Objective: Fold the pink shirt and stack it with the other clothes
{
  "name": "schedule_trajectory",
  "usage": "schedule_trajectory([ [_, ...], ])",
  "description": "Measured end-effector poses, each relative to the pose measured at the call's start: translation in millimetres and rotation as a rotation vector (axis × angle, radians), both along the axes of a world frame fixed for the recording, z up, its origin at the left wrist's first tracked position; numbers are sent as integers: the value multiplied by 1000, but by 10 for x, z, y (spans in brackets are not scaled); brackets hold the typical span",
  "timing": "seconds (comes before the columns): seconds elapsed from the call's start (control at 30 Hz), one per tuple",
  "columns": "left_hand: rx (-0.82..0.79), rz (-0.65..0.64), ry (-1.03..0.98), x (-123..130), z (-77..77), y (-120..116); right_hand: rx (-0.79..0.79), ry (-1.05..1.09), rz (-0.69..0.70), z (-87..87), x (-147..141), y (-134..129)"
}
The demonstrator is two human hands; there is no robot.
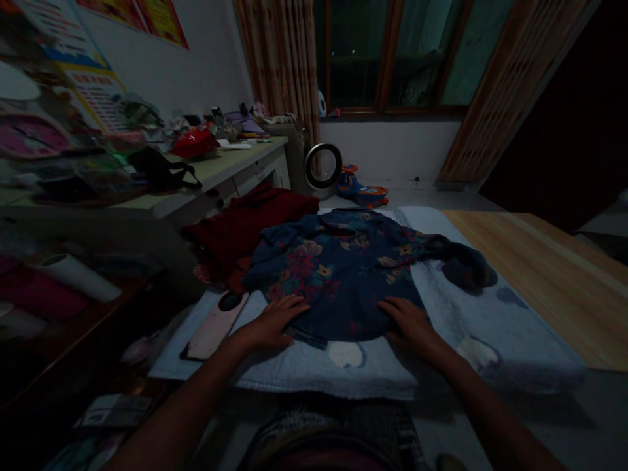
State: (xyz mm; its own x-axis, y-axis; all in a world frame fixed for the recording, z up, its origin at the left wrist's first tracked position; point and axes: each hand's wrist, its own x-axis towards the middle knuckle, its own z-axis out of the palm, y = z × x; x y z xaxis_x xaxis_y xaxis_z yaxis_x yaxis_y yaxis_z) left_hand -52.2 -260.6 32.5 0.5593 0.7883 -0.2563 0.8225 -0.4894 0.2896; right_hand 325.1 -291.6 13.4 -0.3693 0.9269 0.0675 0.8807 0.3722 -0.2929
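A dark blue floral shirt [343,281] lies spread on a pale blanket [392,373] that covers part of the table. One sleeve [466,265] stretches out to the right, its end bunched up. My left hand [279,320] rests on the shirt's lower left edge, fingers extended. On the lower right edge lies my right hand [406,322], its fingers stretched out over the cloth. Left of my left hand is a light pink phone [218,327] with a round dark camera area. Dark red folded clothing [245,226] sits beyond the shirt's left side.
To the right, bare wood-patterned tabletop [544,255] shows beyond the blanket. A cluttered desk [171,203] runs along the left wall, with a red bag [195,142] on it. A round-framed appliance [322,167] and a blue-orange toy [360,190] stand on the floor near the window.
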Motion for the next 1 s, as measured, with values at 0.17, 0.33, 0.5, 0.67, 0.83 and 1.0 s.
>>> schedule_trajectory([
  [0.17, 259, 75, -126, 162, -118, -54, 26, 98, 1, 103, -30, 101],
  [0.33, 329, 175, -389, 308, -47, -26, -4, 293, -51, 430, 98, 221],
  [0.5, 280, 328, -582, 559, 246, 92, -76, 262, -153, 598, 290, 339],
  [0.67, 285, 323, -361, 871, 28, 52, 147, -126, -340, 445, -39, 176],
  [0.83, 343, 175, -246, 896, -191, -158, 269, 84, 142, 247, -619, -79],
  [1.0, 139, 27, -504, 554, -45, -294, 129, 161, 227, 30, -824, -98],
])
